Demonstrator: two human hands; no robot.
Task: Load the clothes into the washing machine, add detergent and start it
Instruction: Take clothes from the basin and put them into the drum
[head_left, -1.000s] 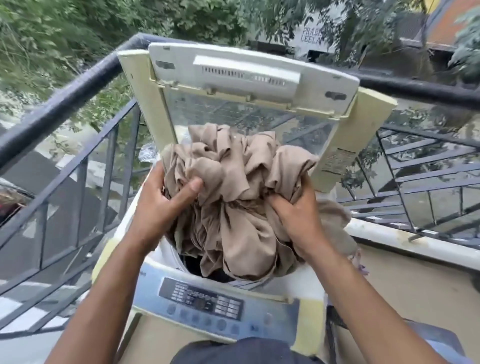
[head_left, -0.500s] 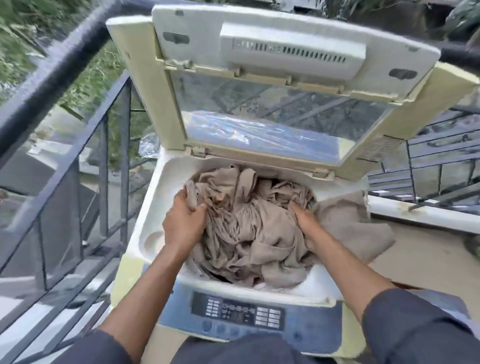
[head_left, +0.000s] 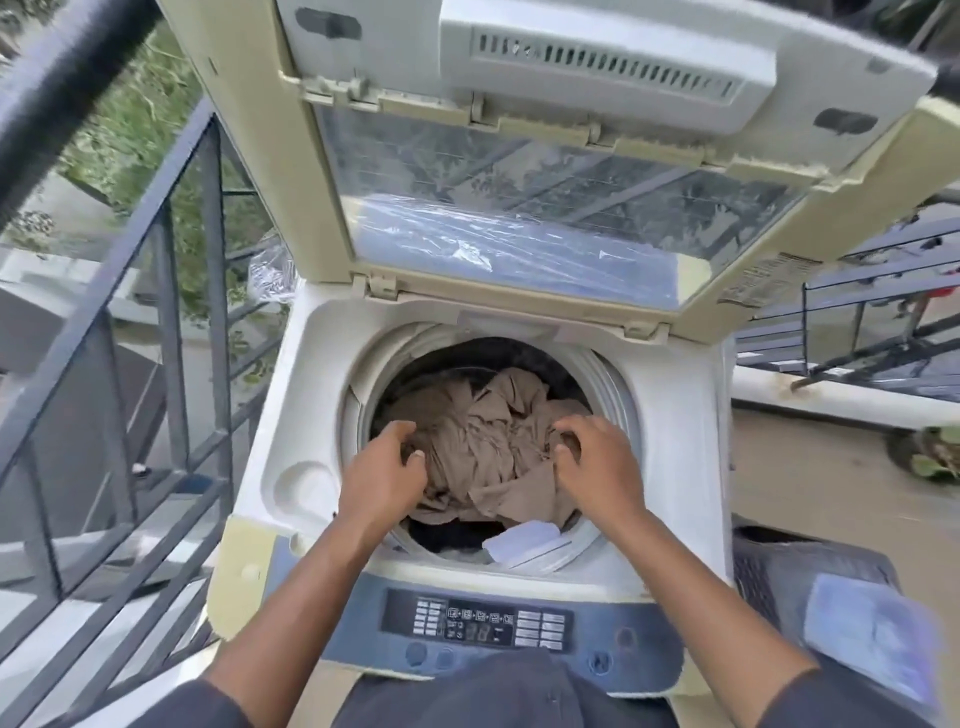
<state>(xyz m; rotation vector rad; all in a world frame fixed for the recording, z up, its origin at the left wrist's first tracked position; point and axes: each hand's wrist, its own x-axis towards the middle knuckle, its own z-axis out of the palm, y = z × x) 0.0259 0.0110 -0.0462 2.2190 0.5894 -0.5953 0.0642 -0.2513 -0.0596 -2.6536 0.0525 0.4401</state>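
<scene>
A cream top-load washing machine (head_left: 675, 447) stands with its lid (head_left: 519, 218) raised. Crumpled beige clothes (head_left: 483, 441) lie down inside the round drum. My left hand (head_left: 382, 467) hovers over the drum's left side and my right hand (head_left: 597, 462) over its right side. Both have curled, spread fingers just above the cloth and grip nothing. The blue control panel (head_left: 478, 623) with its buttons and display faces me at the front edge.
A dark metal railing (head_left: 171, 312) runs close along the left, and more railing stands at the right. A dark laundry basket (head_left: 779, 571) with a blurred blue item (head_left: 872, 634) on it sits right of the machine. A white flat piece (head_left: 524, 543) rests at the drum's front rim.
The beige bundle went from held high above the opening down into the drum. Both hands have let go of it, and my head has moved closer over the machine.
</scene>
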